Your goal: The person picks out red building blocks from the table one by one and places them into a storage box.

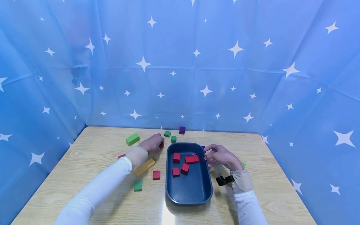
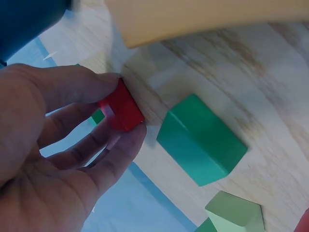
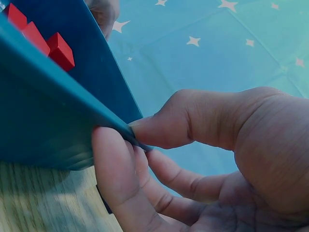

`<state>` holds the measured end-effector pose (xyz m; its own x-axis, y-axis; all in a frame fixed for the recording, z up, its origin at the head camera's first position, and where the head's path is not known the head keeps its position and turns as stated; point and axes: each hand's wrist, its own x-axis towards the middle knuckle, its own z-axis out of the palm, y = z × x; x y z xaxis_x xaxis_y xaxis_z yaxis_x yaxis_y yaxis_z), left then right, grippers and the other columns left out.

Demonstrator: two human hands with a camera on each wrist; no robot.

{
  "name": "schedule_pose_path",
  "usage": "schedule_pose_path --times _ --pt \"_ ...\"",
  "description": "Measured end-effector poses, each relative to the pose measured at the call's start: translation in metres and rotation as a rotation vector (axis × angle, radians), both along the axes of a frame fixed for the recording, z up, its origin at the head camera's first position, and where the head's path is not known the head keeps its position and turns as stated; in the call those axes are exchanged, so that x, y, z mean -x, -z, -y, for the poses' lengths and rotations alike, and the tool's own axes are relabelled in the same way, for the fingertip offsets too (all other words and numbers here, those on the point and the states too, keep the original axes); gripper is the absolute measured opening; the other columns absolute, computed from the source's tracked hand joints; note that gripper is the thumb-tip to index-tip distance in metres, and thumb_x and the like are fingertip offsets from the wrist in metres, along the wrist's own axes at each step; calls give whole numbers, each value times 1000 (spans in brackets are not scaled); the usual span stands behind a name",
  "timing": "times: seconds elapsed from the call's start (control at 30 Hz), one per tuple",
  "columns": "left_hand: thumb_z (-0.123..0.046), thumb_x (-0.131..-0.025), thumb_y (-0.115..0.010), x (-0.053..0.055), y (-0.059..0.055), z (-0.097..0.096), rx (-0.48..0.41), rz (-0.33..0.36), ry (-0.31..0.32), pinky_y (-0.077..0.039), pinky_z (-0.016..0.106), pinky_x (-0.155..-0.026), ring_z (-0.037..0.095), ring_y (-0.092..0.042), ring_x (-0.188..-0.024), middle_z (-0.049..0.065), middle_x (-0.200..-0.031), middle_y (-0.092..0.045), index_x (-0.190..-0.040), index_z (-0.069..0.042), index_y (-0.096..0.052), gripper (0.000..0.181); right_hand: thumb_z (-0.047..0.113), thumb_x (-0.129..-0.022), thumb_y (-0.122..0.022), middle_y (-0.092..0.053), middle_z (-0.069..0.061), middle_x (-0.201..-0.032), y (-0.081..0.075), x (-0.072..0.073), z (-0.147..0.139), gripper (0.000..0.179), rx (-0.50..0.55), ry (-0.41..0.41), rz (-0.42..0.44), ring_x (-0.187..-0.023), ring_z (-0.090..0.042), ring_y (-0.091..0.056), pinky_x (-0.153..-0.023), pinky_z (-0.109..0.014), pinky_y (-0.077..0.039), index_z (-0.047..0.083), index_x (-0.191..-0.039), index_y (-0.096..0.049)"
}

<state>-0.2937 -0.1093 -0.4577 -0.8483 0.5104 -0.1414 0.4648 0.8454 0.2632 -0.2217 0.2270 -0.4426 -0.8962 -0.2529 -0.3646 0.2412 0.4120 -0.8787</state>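
My left hand [image 1: 153, 143] is left of the dark blue tray's far end. In the left wrist view its thumb and fingers pinch a small red block [image 2: 123, 106], just above the table. A green block [image 2: 200, 140] lies close beside it. The tray [image 1: 188, 192] holds several red blocks [image 1: 192, 159]. At the tray's far right side is my right hand [image 1: 222, 157]. The right wrist view shows its thumb and fingers pinching the tray's rim [image 3: 113, 118].
Left of the tray lie an orange-yellow block [image 1: 144, 167], a red block [image 1: 156, 175] and a green block [image 1: 137, 186]. A light green block [image 1: 132, 139] sits farther back. Beyond the tray are a green cylinder [image 1: 173, 139] and a purple block [image 1: 182, 130]. A starry blue curtain [image 1: 174, 78] encloses the table.
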Motion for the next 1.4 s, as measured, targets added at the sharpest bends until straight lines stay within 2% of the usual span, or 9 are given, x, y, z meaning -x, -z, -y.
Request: schedule_pose_path --times 0.17,0.33,0.43,0.57,0.67,0.77,0.9,1.2,1.4 --pt "3 -90 -64 3 -2 1 -17 -24 23 -53 33 -79 19 -56 -87 9 -100 -59 -101 -6 -72 16 -4 -92 -54 -67 -17 -100 0 -1 -1 43 -1 -3 -2 -80 -21 -67 -80 -44 -64 -4 -135 -48" --pt "2 -90 -63 7 -12 2 -33 -63 79 -57 37 -85 22 -61 -91 13 -105 -66 -110 0 -73 23 -4 -93 -54 -67 -17 -101 -1 -2 0 45 -3 -16 -15 -80 -20 -67 -79 -43 -64 -5 -137 -46" --pt "2 -89 -63 8 -19 2 -50 -62 93 -57 36 -83 22 -61 -91 14 -106 -69 -113 2 -72 26 -4 -93 -55 -67 -17 -101 -2 -2 0 45 2 -16 -17 -80 -20 -67 -79 -44 -64 -5 -138 -46" --pt "3 -87 -65 9 -28 2 -73 -44 76 -56 33 -78 22 -59 -91 16 -110 -67 -117 2 -71 30 -4 -93 -54 -67 -17 -102 -3 -2 1 45 1 -15 -14 -80 -21 -67 -78 -44 -64 -5 -138 -46" --pt "3 -86 -66 8 -35 2 -85 -50 58 -54 32 -74 23 -57 -90 15 -109 -64 -112 1 -71 27 -3 -94 -55 -67 -16 -100 -2 -2 1 44 -6 -12 -14 -79 -21 -66 -79 -45 -64 -4 -137 -46" --pt "4 -83 -66 7 -42 1 -92 -81 59 -51 31 -71 23 -55 -88 14 -104 -60 -105 -1 -72 23 -2 -94 -56 -67 -15 -99 -2 -1 2 44 -13 -6 -16 -80 -21 -66 -79 -45 -64 -4 -137 -47" --pt "2 -83 -68 6 -47 -2 -90 -126 69 -53 30 -71 23 -56 -88 14 -105 -60 -105 -2 -72 23 -4 -93 -57 -67 -14 -96 -1 -1 2 44 -19 2 -17 -79 -20 -67 -77 -43 -64 -4 -136 -47" --pt "-1 -85 -69 -2 -62 -19 -99 -202 135 -55 31 -74 22 -57 -88 13 -106 -61 -110 -2 -73 25 -1 -92 -57 -59 -9 -86 -1 -1 4 44 -28 23 3 -74 -20 -62 -73 -39 -63 -3 -135 -48" --pt "-3 -87 -72 -16 -68 -36 -110 -180 153 -59 34 -82 24 -60 -97 12 -111 -61 -115 -4 -72 28 -1 -91 -55 -52 -6 -79 -1 -2 6 45 -27 26 9 -70 -19 -58 -71 -37 -62 -2 -135 -47"
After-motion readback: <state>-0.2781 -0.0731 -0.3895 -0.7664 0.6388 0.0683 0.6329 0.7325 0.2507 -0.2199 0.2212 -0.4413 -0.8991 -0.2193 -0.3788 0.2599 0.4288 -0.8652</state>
